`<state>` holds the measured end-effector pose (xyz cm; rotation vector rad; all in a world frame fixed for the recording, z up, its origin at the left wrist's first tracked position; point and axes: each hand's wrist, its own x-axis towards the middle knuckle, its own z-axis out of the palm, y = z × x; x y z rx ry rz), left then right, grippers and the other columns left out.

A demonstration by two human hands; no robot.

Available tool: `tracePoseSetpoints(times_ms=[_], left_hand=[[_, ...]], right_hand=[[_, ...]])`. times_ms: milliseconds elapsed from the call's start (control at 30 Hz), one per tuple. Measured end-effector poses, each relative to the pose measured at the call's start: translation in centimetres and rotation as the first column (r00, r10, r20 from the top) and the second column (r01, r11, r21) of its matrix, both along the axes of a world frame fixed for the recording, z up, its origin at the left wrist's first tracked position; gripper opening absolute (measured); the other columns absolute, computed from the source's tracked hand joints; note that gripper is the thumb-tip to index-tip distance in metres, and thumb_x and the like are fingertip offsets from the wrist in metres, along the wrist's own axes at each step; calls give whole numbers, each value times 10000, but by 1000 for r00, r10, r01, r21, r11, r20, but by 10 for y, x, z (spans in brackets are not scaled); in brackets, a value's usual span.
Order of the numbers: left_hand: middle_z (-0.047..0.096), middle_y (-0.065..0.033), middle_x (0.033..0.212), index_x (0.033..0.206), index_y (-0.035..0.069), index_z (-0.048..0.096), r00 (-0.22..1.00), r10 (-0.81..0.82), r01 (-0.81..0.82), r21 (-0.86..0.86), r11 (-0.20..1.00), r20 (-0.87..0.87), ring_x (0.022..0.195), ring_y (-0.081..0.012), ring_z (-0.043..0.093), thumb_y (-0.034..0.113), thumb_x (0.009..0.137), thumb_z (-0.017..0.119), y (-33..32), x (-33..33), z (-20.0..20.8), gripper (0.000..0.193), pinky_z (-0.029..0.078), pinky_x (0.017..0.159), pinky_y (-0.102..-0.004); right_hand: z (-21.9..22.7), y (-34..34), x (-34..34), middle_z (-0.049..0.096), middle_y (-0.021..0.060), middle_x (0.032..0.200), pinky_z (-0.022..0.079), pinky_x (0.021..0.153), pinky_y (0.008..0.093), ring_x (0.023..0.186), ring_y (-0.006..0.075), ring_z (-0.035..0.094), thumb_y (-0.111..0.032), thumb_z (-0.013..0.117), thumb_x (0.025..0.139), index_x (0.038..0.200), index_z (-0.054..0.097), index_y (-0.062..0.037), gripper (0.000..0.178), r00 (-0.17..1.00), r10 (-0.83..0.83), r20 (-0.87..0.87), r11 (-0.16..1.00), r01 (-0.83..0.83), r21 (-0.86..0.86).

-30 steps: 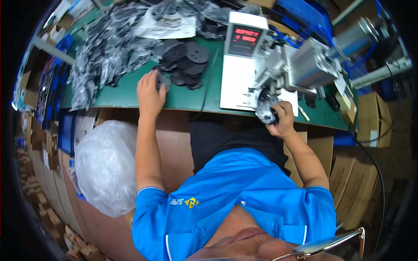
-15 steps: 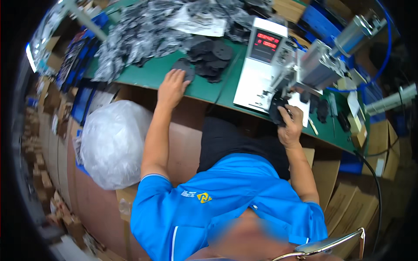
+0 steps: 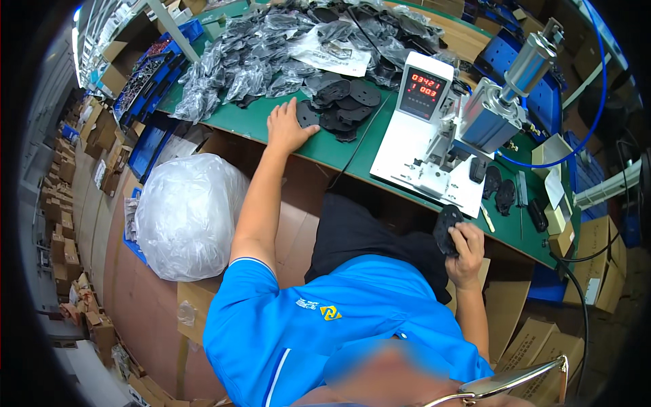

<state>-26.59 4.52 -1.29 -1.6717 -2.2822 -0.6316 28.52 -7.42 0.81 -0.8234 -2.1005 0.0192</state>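
Observation:
My right hand grips a flat, black, oval piece with small holes, held up just off the table's front edge. Before it stands a white bench machine with a red-lit display and a metal cylinder; nothing black lies under its head now. My left hand rests at the table edge, fingers spread, its thumb and fingertips around a single black oval piece. Right beside that is a loose pile of similar black pieces.
Black pieces in clear plastic bags heap up at the back left of the green table. Two black parts and a slim tool lie right of the machine. A stuffed white plastic bag stands at left; a blue air hose arcs at right.
My right hand has drawn the black piece back from under the machine's head, toward me. My left hand stays by the pile, its fingers now spread wider.

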Motion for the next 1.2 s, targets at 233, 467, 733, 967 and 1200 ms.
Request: tracePoseSetpoints(times_ms=[233,467,733,967,1200], left_hand=[[673,-263,1399,1588,74,638,998,-48,49,-40,998,41,1300,-475,648,393,645,1092,16,-12,29,1095,562,1109,-538],[759,-226,1207,1528,35,644,963,-165,161,33,986,214,1149,-467,744,100,859,950,-6,0,30,738,588,1060,-492],[715,-65,1071,1495,18,626,842,-147,113,96,989,520,932,-172,703,1,956,865,-47,66,41,590,589,862,-316],[770,-89,1268,1484,56,649,61,-382,-149,387,910,922,1114,-228,753,108,1060,787,-37,23,-32,449,636,999,-399],[767,-85,1291,1482,60,648,-19,-380,-217,367,905,925,1144,-236,751,108,1071,779,-48,28,-47,434,635,1012,-415]], right_hand=[[-59,-74,115,723,202,1200,576,1032,539,1167,458,687,130,653,751,1204,755,14,479,897,-417,143,859,441,-258],[-173,-138,209,711,245,1253,544,1068,526,1196,478,676,12,704,960,1293,732,51,336,604,-737,302,425,763,-487],[-230,-142,246,705,253,1236,544,1056,490,1167,482,684,-150,751,1063,1310,728,100,352,489,-841,230,250,729,-637],[-261,-145,236,715,334,1373,537,1101,481,1252,487,690,-349,655,1191,1394,678,150,540,389,-894,223,58,594,-803],[-242,-130,237,680,393,1498,523,1165,516,1397,513,669,-507,561,1214,1547,626,137,728,292,-845,448,-196,611,-767]])
